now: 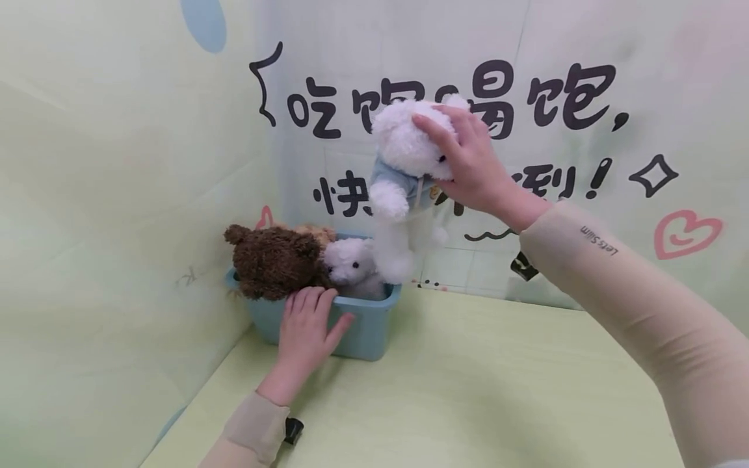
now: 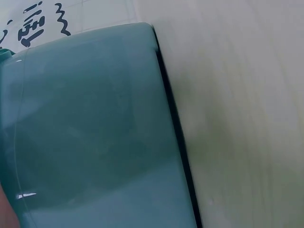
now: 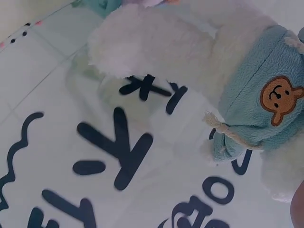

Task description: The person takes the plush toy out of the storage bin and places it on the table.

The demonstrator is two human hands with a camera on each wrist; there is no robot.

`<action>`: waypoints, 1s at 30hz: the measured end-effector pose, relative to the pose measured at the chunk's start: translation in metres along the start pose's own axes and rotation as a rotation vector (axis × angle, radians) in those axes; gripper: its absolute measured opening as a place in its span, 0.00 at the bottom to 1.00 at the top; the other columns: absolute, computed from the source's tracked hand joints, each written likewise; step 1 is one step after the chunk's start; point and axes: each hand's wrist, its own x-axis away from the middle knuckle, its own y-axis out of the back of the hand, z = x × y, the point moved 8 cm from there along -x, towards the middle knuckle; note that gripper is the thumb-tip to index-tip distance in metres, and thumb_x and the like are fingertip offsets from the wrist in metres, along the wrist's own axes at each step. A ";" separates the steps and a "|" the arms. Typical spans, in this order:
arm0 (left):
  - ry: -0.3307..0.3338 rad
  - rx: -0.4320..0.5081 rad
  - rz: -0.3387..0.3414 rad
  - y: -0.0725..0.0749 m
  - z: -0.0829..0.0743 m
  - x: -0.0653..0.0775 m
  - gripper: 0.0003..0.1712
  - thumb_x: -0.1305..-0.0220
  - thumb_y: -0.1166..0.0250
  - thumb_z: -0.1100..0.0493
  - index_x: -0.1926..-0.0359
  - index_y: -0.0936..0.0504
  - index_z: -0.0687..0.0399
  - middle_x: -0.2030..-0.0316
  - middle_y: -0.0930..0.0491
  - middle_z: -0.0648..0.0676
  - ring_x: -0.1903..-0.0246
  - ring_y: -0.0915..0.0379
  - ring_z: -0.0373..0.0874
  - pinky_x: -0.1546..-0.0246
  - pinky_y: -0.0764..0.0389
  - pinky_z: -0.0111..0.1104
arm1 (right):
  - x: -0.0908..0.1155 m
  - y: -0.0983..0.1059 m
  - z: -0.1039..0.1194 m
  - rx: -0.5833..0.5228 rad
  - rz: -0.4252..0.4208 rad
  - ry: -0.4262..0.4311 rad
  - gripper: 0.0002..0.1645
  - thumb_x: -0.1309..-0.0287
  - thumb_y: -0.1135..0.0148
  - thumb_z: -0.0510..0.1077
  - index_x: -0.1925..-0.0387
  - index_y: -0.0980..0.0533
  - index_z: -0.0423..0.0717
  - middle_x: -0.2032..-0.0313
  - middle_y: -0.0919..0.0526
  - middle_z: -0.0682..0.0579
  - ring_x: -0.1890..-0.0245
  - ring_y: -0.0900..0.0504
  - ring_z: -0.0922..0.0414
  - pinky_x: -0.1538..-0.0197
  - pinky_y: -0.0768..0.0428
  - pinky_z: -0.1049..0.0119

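Note:
My right hand [image 1: 468, 156] grips a white plush bear [image 1: 404, 140] by its head, holding it up above the right end of a blue plastic bin [image 1: 365, 335]. The bear wears a light blue top [image 3: 256, 95] with a brown bear-face patch [image 3: 280, 99], and its legs hang down. My left hand [image 1: 307, 328] holds the bin's front rim, fingers over the edge and thumb against the outer wall. Inside the bin are a dark brown curly plush toy [image 1: 275, 260], a smaller white plush toy [image 1: 354, 263] with dark eyes, and a tan plush [image 1: 316, 234] mostly hidden behind.
The bin stands on a pale green table [image 1: 497, 377], in the corner by the left wall [image 1: 117, 195]. Behind it hangs a printed backdrop [image 1: 643, 130] with black lettering. A black clip [image 1: 523, 266] shows behind the right forearm.

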 end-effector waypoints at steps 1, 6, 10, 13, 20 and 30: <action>0.010 0.007 0.011 -0.001 0.000 -0.002 0.33 0.42 0.56 0.33 0.52 0.29 0.55 0.57 0.30 0.57 0.53 0.38 0.54 0.48 0.45 0.47 | 0.004 0.003 -0.004 0.019 0.018 -0.007 0.46 0.70 0.35 0.34 0.42 0.41 0.52 0.47 0.37 0.36 0.45 0.39 0.45 0.47 0.42 0.47; 0.053 0.036 0.052 -0.006 -0.002 -0.013 0.25 0.42 0.53 0.35 0.59 0.27 0.49 0.60 0.28 0.51 0.57 0.37 0.51 0.54 0.41 0.47 | 0.029 0.018 -0.025 0.107 0.142 -0.065 0.47 0.67 0.35 0.36 0.41 0.43 0.51 0.47 0.38 0.35 0.45 0.40 0.42 0.50 0.41 0.44; 0.083 0.056 0.096 -0.010 -0.005 -0.019 0.23 0.43 0.52 0.33 0.62 0.27 0.45 0.65 0.27 0.47 0.61 0.37 0.49 0.60 0.39 0.47 | 0.054 0.029 -0.044 0.138 0.291 -0.179 0.49 0.67 0.34 0.36 0.39 0.44 0.54 0.46 0.40 0.35 0.45 0.42 0.41 0.49 0.44 0.43; 0.100 0.075 0.131 -0.012 -0.007 -0.021 0.24 0.44 0.52 0.32 0.61 0.25 0.43 0.67 0.26 0.46 0.62 0.37 0.48 0.62 0.39 0.47 | 0.073 0.039 -0.057 0.169 0.391 -0.273 0.52 0.67 0.33 0.36 0.38 0.46 0.56 0.46 0.42 0.35 0.45 0.42 0.40 0.49 0.46 0.43; 0.068 0.076 0.154 -0.011 -0.004 -0.021 0.22 0.44 0.51 0.33 0.66 0.27 0.42 0.73 0.32 0.46 0.63 0.36 0.48 0.65 0.37 0.46 | 0.106 0.062 -0.082 0.257 0.544 -0.444 0.54 0.64 0.35 0.34 0.35 0.51 0.57 0.44 0.45 0.35 0.44 0.46 0.38 0.47 0.51 0.43; 0.083 0.066 0.124 -0.004 0.006 -0.018 0.21 0.43 0.52 0.34 0.67 0.29 0.44 0.74 0.35 0.47 0.66 0.38 0.49 0.68 0.39 0.47 | 0.155 0.073 -0.113 0.378 0.695 -0.715 0.52 0.58 0.41 0.36 0.34 0.56 0.58 0.44 0.48 0.29 0.45 0.49 0.33 0.47 0.56 0.38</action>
